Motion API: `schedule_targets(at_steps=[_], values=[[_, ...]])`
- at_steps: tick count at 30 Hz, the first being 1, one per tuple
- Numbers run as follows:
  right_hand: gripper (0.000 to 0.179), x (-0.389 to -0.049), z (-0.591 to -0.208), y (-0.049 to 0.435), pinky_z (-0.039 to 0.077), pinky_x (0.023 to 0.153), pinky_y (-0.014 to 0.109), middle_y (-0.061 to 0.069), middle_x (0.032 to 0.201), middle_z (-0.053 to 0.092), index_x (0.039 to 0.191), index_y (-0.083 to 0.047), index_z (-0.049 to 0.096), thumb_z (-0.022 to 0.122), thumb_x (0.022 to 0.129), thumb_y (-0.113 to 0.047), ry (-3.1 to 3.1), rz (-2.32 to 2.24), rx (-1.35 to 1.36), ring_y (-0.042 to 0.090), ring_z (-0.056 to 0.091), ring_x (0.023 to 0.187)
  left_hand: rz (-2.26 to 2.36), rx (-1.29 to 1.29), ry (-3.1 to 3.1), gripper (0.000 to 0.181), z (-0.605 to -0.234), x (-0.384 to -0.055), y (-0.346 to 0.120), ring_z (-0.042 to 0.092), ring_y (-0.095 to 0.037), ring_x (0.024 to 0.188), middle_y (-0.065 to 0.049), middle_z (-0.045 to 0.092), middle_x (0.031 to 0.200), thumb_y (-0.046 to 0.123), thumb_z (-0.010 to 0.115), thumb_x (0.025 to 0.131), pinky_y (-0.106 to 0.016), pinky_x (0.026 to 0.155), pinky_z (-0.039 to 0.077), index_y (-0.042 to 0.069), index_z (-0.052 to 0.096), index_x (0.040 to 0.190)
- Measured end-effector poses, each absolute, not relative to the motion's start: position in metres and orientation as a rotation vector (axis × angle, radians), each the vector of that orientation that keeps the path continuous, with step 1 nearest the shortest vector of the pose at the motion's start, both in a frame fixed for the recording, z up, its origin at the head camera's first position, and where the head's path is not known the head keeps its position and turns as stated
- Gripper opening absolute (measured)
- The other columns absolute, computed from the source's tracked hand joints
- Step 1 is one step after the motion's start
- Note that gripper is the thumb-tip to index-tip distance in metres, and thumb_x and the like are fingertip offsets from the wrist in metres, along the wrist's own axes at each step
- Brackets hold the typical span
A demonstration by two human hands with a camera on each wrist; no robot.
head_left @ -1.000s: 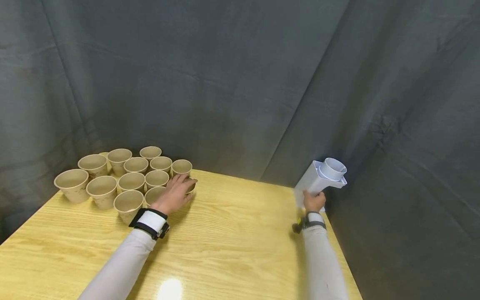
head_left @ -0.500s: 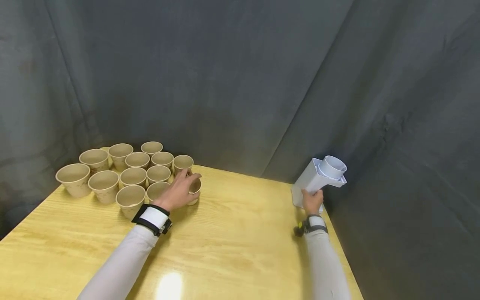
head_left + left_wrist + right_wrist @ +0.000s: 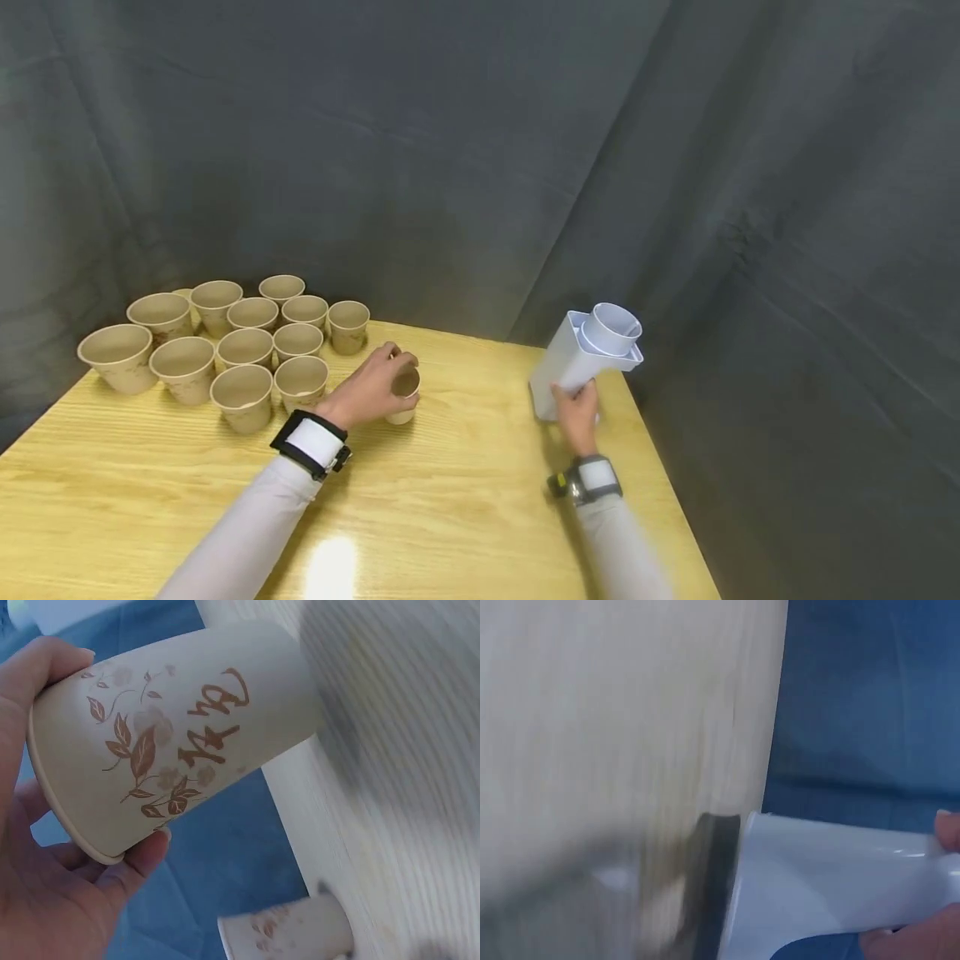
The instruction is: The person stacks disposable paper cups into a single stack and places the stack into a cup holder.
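My left hand (image 3: 371,392) grips a beige paper cup (image 3: 403,413) by its rim, fingers and thumb on opposite sides. In the left wrist view this cup (image 3: 172,742) shows brown leaves and lettering, its base close over the wooden table (image 3: 405,765). A second printed cup (image 3: 292,928) stands beyond it. At the right, my right hand (image 3: 577,417) holds a white square-bodied pitcher (image 3: 558,367) by its handle. On top of the pitcher sits a round white cup-like piece (image 3: 613,329). The right wrist view shows the pitcher's glossy side (image 3: 810,862), with fingers around its narrow part.
Several open paper cups (image 3: 243,398) stand upright in close rows at the left of the table. A dark grey curtain (image 3: 420,167) hangs behind the table and along its right edge. Bare wood (image 3: 450,500) lies between the two arms.
My left hand has drawn its cup out from the group, rightward and slightly nearer. The pitcher in my right hand has moved left, away from the table's right edge.
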State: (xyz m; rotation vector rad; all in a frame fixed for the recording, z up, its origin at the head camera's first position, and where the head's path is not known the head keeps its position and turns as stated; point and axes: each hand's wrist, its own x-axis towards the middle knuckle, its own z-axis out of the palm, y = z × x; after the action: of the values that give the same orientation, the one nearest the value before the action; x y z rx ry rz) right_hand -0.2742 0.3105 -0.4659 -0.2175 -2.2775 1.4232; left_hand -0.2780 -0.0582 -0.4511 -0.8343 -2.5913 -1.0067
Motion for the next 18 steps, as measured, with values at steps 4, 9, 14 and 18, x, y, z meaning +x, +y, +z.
schedule_targets(at_steps=[4,9,14,18], values=[[0.042,-0.256,-0.466,0.288,0.052,0.096,0.059,0.028,0.127,0.062,0.131,0.005,0.054,0.070,0.092,-0.004,-2.254,1.419,-0.136,0.046,0.062,0.115,-0.996,-0.892,-2.596,0.046,-0.451,-0.272,-0.044,0.053,-0.025,0.098,-0.011,0.052,0.107,0.024,0.083,0.080,-0.042,0.086,0.052,0.007,0.067,0.119],[0.042,-0.235,-0.467,0.270,0.054,0.092,0.058,0.025,0.127,0.064,0.130,0.002,0.056,0.071,0.091,-0.004,-2.252,1.406,-0.077,0.043,0.064,0.113,-1.013,-0.937,-2.588,0.046,-0.453,-0.265,-0.027,0.052,-0.024,0.098,-0.009,0.052,0.107,0.025,0.084,0.080,-0.040,0.087,0.052,0.007,0.067,0.119],[0.045,-0.220,-0.474,0.258,0.053,0.095,0.059,0.023,0.129,0.062,0.133,0.001,0.054,0.071,0.091,-0.003,-2.227,1.441,-0.029,0.042,0.062,0.116,-1.044,-0.971,-2.586,0.046,-0.455,-0.260,-0.015,0.052,-0.021,0.097,-0.007,0.052,0.108,0.027,0.083,0.082,-0.038,0.086,0.052,0.009,0.067,0.121],[0.047,-0.208,-0.482,0.254,0.054,0.094,0.057,0.022,0.129,0.062,0.134,-0.001,0.053,0.071,0.091,-0.004,-2.224,1.454,-0.021,0.040,0.062,0.114,-1.055,-1.005,-2.595,0.046,-0.455,-0.257,-0.007,0.052,-0.020,0.097,-0.007,0.052,0.110,0.029,0.082,0.083,-0.037,0.086,0.053,0.010,0.067,0.123]])
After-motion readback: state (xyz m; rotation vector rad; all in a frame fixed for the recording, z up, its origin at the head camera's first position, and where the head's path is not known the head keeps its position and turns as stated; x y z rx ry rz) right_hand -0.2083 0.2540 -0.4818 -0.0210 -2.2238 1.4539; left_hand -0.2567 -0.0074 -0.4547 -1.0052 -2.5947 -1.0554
